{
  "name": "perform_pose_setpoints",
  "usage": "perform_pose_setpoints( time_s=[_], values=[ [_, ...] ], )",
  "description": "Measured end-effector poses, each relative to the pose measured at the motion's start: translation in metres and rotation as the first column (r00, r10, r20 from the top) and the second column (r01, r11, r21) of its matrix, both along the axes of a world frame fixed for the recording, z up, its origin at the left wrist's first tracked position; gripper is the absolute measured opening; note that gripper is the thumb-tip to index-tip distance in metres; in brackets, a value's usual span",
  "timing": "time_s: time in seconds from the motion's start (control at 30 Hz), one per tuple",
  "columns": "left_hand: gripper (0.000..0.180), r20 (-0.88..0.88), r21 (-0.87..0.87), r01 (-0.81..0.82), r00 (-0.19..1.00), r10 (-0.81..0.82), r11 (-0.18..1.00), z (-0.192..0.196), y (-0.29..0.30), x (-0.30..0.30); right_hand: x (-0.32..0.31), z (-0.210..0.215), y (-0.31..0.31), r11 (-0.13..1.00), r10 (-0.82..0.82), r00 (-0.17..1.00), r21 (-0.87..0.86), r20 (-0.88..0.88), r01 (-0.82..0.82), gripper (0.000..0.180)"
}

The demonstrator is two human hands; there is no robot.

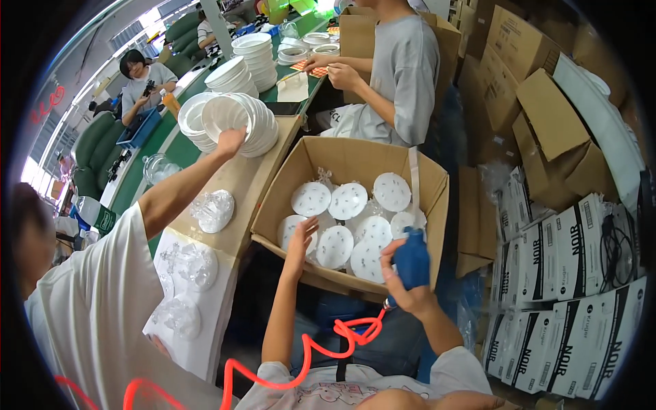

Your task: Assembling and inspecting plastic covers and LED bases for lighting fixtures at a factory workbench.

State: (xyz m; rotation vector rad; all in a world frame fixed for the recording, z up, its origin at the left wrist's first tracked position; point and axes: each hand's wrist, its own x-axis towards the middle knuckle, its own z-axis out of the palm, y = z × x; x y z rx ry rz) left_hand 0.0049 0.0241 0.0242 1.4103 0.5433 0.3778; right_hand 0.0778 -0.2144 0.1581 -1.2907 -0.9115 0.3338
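Cardboard box holds white discs; right hand grips blue tool.

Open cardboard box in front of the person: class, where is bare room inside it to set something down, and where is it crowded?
The cardboard box shows bare wall and floor along its far side, behind the white discs. The near half is crowded: discs overlap there, the left hand reaches among them and the right hand holds a blue tool at the near right corner.
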Motion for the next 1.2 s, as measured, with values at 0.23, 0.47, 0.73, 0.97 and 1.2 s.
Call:
perform_pose_setpoints(
  time_s=[0.23, 0.47, 0.73, 0.97, 1.2],
  values=[
    [0.067, 0.057, 0.047, -0.216, 0.975, 0.214, 0.975, -0.008, -0.001, -0.019, -0.031, -0.097, -0.016, 0.865, 0.183, 0.983, -0.477, 0.009, -0.157, 0.021],
    [0.06, 0.176, 0.191, -0.19, 0.972, 0.157, 0.963, -0.018, -0.009, -0.014, -0.076, -0.118, -0.054, 0.628, 0.494, 0.869, -0.696, 0.012, -0.347, 0.034],
    [0.073, -0.036, -0.02, 0.109, 0.993, -0.11, 0.994, 0.009, 0.014, -0.017, -0.038, -0.063, -0.023, 0.808, 0.349, 0.859, -0.584, 0.375, -0.073, 0.04],
    [0.064, -0.197, 0.079, 0.296, 0.941, -0.276, 0.952, 0.004, 0.017, -0.004, -0.016, -0.053, -0.03, 0.837, 0.292, 0.948, -0.446, -0.124, -0.316, 0.022],
    [0.089, -0.492, 0.815, 0.471, 0.87, -0.027, 0.337, -0.045, 0.005, 0.095, -0.075, -0.133, -0.057, 0.702, 0.302, 0.946, -0.643, -0.122, -0.307, 0.033]
  ],
)
